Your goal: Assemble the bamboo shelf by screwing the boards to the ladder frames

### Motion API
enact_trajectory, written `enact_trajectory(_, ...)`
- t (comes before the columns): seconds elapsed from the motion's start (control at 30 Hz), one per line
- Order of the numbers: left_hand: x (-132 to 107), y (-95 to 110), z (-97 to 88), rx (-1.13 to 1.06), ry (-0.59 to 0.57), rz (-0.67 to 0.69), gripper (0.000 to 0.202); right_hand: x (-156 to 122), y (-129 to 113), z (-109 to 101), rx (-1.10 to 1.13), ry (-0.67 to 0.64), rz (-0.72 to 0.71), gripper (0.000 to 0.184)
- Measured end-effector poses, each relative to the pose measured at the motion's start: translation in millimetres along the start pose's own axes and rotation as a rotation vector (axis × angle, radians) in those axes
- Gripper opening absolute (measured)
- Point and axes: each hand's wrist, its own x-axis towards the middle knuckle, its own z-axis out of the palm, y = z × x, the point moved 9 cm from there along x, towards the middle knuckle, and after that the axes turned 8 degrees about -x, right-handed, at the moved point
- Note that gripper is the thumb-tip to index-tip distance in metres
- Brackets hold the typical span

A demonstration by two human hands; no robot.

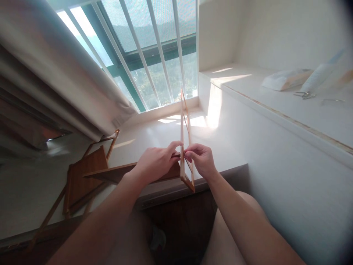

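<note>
A thin wooden frame (182, 121) stands upright on edge over the white window ledge (154, 136), seen nearly edge-on. A brown wooden shelf board (116, 173) lies level and meets the frame at about half its height. My left hand (154, 162) rests on the board's end, fingers pinched against the frame. My right hand (200, 158) pinches the frame from the other side at the same joint. What sits between the fingertips is too small to make out.
More wooden panels and a second frame (88, 173) lie on the ledge at the left. A pale curtain (55, 73) hangs beside the barred window (154, 55). A raised white shelf (275, 103) at right holds a pack, a tube and small metal items.
</note>
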Motion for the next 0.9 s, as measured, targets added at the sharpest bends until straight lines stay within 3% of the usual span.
enact_trajectory(0.17, -3, -6, 4.5, 0.117, 0.009, -0.079, 0.035, 0, 2, 0, -0.029, 0.006, -0.003, 0.016)
enact_trajectory(0.73, 8, 2, 5.4, 0.04, -0.012, 0.022, 0.033, -2, 3, -6, -0.032, 0.048, -0.018, 0.025)
enact_trajectory(0.9, 10, 8, -0.1, -0.053, -0.013, 0.096, 0.048, -4, 6, -7, -0.015, 0.076, -0.012, 0.028)
